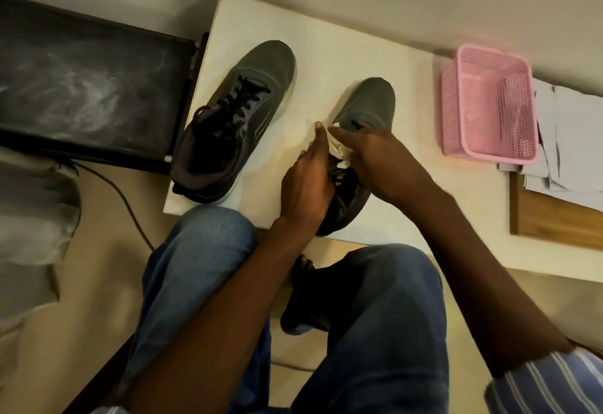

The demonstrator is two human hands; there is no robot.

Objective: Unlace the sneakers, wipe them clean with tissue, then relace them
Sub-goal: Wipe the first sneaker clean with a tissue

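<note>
Two dark grey sneakers stand on a white table. The left sneaker still carries its black laces and lies untouched. The right sneaker sits under both hands, only its toe and part of its opening showing. My left hand grips the left side of this shoe, fingers along its edge. My right hand holds a crumpled white tissue and presses it on the shoe's tongue area. Laces on this shoe are hidden by my hands.
A pink plastic basket stands at the table's right, with loose papers and a wooden board beyond it. A black box-like unit with a cable sits left of the table. My jeans-clad knees are below the table's near edge.
</note>
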